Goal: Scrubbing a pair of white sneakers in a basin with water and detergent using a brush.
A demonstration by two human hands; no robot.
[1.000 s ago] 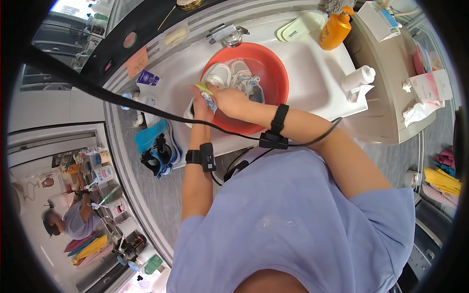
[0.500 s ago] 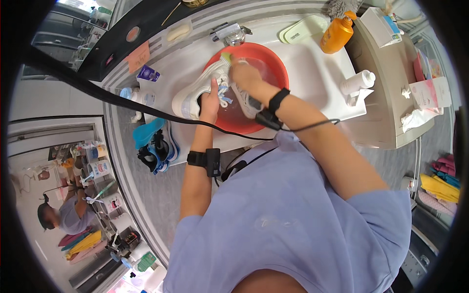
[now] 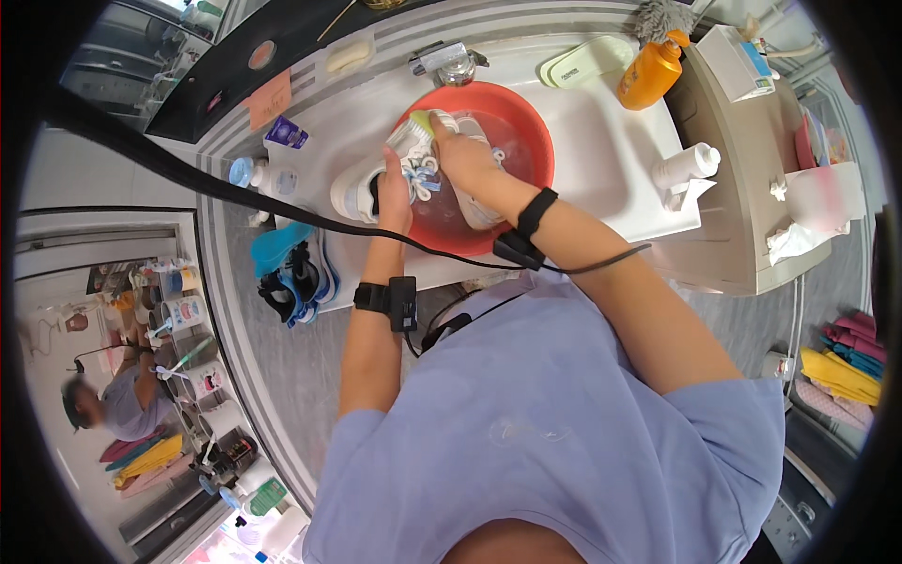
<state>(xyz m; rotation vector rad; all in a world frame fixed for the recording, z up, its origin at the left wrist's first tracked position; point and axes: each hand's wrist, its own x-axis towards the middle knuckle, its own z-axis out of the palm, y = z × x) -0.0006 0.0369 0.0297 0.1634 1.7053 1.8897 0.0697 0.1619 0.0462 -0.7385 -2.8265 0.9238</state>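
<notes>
A white sneaker (image 3: 350,195) with blue-and-white laces lies tilted over the left rim of a red basin (image 3: 543,141). My left hand (image 3: 395,199) is closed on its side near the ankle opening, thumb up. In my right hand (image 3: 464,162) is a light green scrub brush (image 3: 419,122), its pale bristles pressed against the sneaker's toe area; the fingers hide most of the brush. Another white sneaker (image 3: 477,212) rests in the murky water of the basin, partly beneath my right wrist.
The basin stands in a white sink (image 3: 601,179) below a chrome faucet (image 3: 455,70). An orange pump bottle (image 3: 650,73), a pale green soap dish (image 3: 584,64) and a white bottle (image 3: 688,165) stand rightward. Blue-black shoes (image 3: 303,278) sit at left. A black cable (image 3: 310,221) crosses the view.
The brush and my right hand have shifted slightly left and down across the sneaker's toe area. My left hand keeps its grip, and the sneaker stays in nearly the same place.
</notes>
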